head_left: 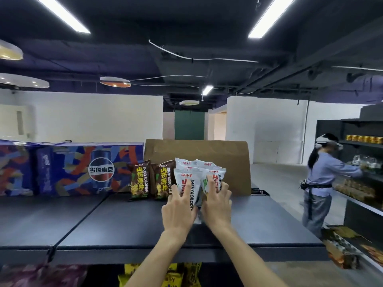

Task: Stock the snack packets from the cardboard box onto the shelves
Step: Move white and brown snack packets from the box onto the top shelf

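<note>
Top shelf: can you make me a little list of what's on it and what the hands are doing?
shelf: dark top shelf
brown packets: two, upright, side by side
white packets: several, upright, right of the brown ones
left hand: on a front white packet
right hand: on the neighbouring white packet
behind: cardboard box
far left: blue cola cartons

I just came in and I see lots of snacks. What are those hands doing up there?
A person is filling a shop shelf with snacks. Their left hand and right hand are both pressed on white snack packets, standing them up on the dark top shelf. Two brown snack packets already stand beside them on the left, and a cardboard box stands behind. Further left is a blue cola carton. Another person is busy at shelves on the right.
</note>
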Demonstrator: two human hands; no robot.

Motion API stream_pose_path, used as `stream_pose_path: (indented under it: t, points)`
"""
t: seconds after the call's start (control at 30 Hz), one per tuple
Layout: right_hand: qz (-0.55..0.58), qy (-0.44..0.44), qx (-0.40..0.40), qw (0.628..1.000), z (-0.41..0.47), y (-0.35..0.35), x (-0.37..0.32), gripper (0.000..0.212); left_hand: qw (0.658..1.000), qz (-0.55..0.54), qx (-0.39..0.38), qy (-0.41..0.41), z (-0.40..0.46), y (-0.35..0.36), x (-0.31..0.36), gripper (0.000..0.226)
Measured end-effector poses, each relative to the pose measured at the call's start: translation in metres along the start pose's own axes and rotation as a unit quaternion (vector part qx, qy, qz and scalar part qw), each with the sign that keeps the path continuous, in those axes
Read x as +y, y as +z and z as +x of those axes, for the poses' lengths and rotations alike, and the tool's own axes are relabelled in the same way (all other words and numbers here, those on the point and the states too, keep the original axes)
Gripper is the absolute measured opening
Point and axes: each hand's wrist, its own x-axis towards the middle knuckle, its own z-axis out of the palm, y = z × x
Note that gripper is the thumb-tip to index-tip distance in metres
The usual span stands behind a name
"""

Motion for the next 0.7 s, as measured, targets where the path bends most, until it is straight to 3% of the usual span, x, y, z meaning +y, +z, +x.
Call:
stream_pose_path:
  t: [0.1, 0.4, 0.7]
  points:
    - [-0.042, 0.002, -0.035, 0.998, 0.006, 0.019, 0.006, 0.086, 1.0, 0.007, -0.001, -0.01, 0.003, 0.014, -0.006, 0.077]
    - [-0.042, 0.019, -0.059, 0.997, 0.014, 0.044, 0.019, 0.072, 1.0, 0.019, 0.004, -0.002, 0.004, 0.032, -0.007, 0.081]
    - [0.048, 0.046, -0.1, 0.993, 0.014, 0.041, 0.02, 0.078, 1.0, 0.027, -0.013, 0.004, 0.009, 0.037, -0.01, 0.077]
